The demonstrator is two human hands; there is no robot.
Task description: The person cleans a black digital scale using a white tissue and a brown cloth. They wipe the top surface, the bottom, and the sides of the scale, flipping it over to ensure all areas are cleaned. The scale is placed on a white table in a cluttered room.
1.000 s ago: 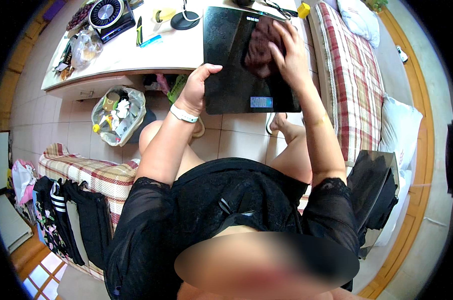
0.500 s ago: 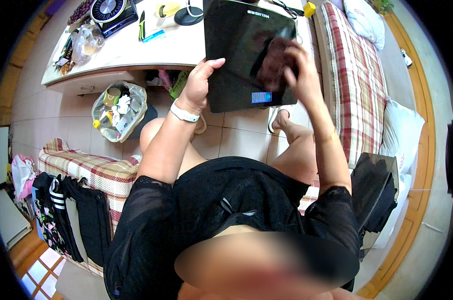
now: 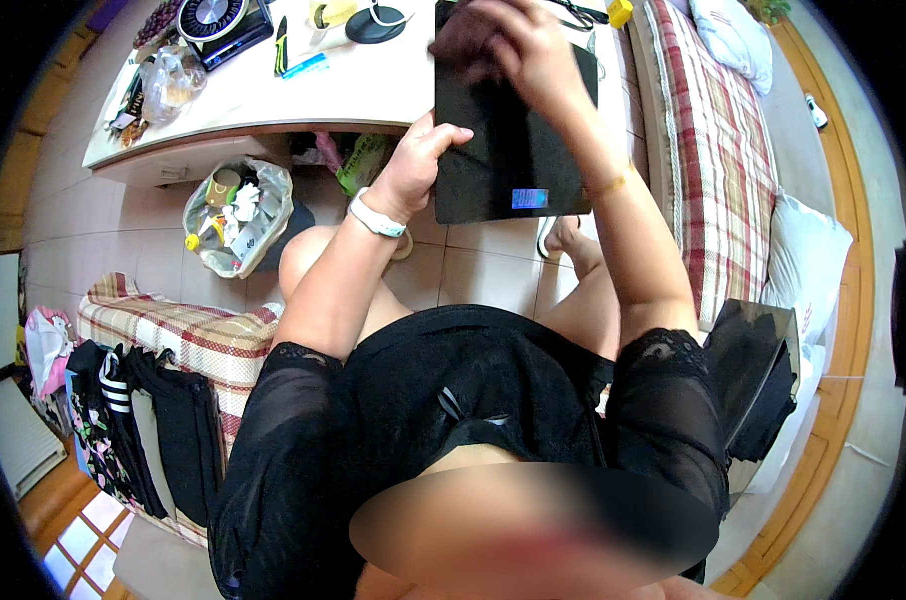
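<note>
A black glass bathroom scale [image 3: 513, 150] is held over the near edge of the white table, its small blue display [image 3: 529, 198] lit near the end closest to me. My left hand [image 3: 420, 165] grips the scale's left edge, thumb lying on the glass and the fingers hidden beneath. A dark maroon cloth [image 3: 468, 42] is bunched under the fingers of my right hand [image 3: 533, 62], pressed to the far part of the scale. The cloth and that hand hide much of the scale's far end.
On the white table [image 3: 363, 95] lie a knife [image 3: 281, 45], a clear plastic bag [image 3: 173, 85] and a round-fronted black device [image 3: 213, 22]. A lined trash bin [image 3: 238, 225] stands left of my knees. Plaid sofas [image 3: 718, 160] flank me; folded dark clothes [image 3: 178, 430] lie at left.
My right hand has swept the cloth from the scale's right middle toward its far left end. The scale and my left hand have shifted a little to the right.
</note>
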